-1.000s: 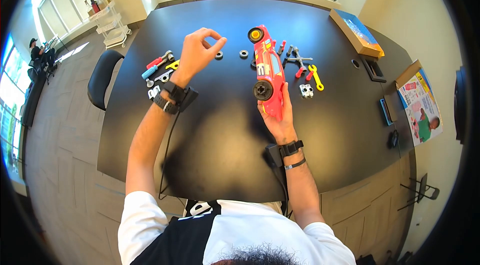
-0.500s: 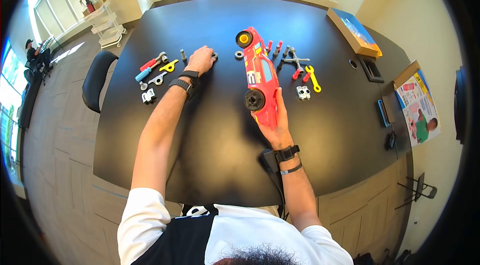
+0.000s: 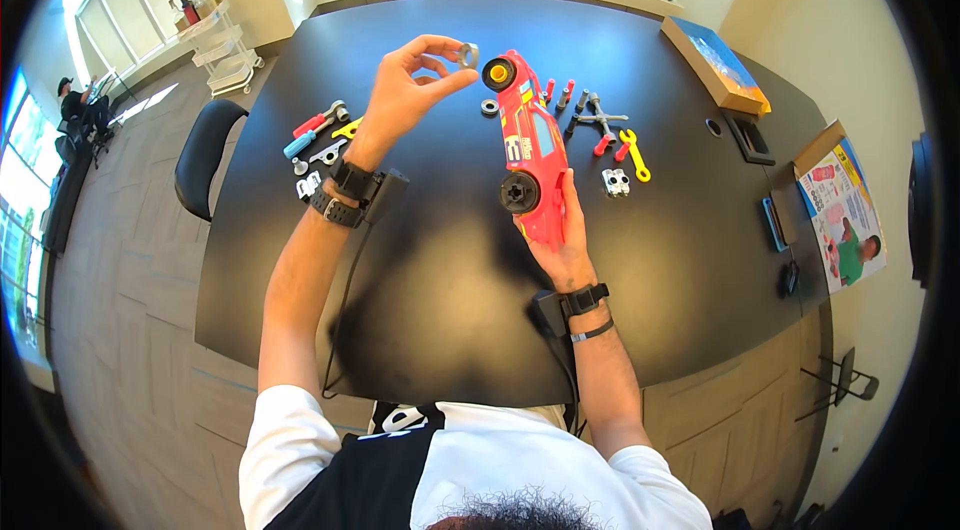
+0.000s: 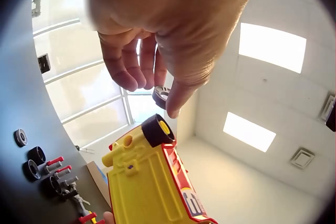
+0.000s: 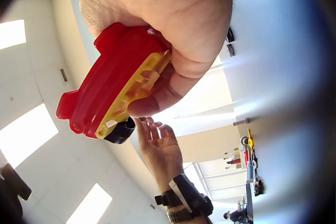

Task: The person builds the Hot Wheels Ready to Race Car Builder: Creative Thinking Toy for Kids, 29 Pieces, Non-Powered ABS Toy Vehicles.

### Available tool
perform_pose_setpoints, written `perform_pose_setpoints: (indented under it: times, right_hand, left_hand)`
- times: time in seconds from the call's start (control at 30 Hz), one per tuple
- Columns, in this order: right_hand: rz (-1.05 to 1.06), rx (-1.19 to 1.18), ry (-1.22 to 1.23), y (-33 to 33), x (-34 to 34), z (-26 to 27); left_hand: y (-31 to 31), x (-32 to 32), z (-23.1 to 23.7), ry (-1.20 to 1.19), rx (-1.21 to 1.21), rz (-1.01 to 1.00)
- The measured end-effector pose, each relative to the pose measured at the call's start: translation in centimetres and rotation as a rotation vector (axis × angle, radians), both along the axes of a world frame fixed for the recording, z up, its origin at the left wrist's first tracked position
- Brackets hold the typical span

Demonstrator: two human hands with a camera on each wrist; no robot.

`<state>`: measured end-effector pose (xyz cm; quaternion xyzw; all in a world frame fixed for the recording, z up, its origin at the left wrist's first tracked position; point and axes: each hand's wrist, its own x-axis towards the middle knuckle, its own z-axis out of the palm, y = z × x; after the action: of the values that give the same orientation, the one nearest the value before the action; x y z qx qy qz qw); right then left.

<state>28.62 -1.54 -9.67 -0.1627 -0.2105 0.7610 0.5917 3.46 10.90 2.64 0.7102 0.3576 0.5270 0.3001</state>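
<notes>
My left hand [image 3: 400,90] pinches a small grey ring [image 3: 468,56], shaped like a wheel rim, between thumb and fingertips. Just beside it is the far wheel [image 3: 499,74] of a red toy race car, a black tyre with a yellow hub. My right hand [image 3: 560,255] grips the red toy car [image 3: 532,140] by its near end, above the table and turned on its side. Its nearer wheel [image 3: 520,193] has a dark hub. The left wrist view shows the car's yellow underside [image 4: 144,182] and the ring [image 4: 161,97] close over the tyre [image 4: 157,130].
Another grey ring [image 3: 489,107] lies on the black table [image 3: 440,310]. Right of the car are a grey cross wrench [image 3: 598,117], red-headed bolts, a yellow wrench [image 3: 634,158] and a silver engine-like block [image 3: 615,183]. Toy tools, including a blue-handled screwdriver [image 3: 300,143], lie left. Boxes [image 3: 715,65] stand right.
My left hand reached down to a grey ring on the table, took it between thumb and fingers, and lifted it beside the car's far wheel. My right hand keeps hold of the car.
</notes>
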Motion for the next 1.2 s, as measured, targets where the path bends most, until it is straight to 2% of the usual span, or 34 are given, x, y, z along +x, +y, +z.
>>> perform_pose_setpoints:
  times: [0.07,0.13,0.23,0.33,0.53,0.67,0.77,0.83,1.2]
  right_hand:
    - [0.012,0.028,-0.006,0.1,0.0,-0.1]
    - [0.012,0.027,-0.01,0.0,0.0,0.0]
    - [0.018,0.032,-0.01,0.1,0.0,-0.1]
    - [0.015,0.027,0.003,0.1,0.0,0.0]
    - [0.016,0.011,0.02,0.0,0.0,0.1]
    - [0.022,0.013,0.023,0.0,-0.1,0.0]
    - [0.02,0.026,0.02,0.2,-0.2,0.0]
    - [0.015,0.02,0.016,0.1,-0.2,0.2]
    - [0.031,0.018,0.031,0.1,-0.1,0.0]
  left_hand:
    - [-1.1,0.3,1.1,0.005,0.028,-0.052]
    - [-1.7,0.7,1.8,0.131,0.119,-0.078]
    - [-2.0,1.1,2.3,0.159,0.098,-0.102]
    - [-1.8,1.5,2.2,0.108,0.029,-0.169]
    - [-2.1,1.6,2.5,0.16,0.006,-0.191]
    - [-1.6,1.7,1.8,0.099,-0.035,-0.153]
    - [-1.6,1.7,1.8,0.09,0.022,-0.153]
    - [-1.8,1.7,2.1,0.051,-0.067,-0.153]
    - [-0.9,1.3,1.0,0.044,0.022,-0.234]
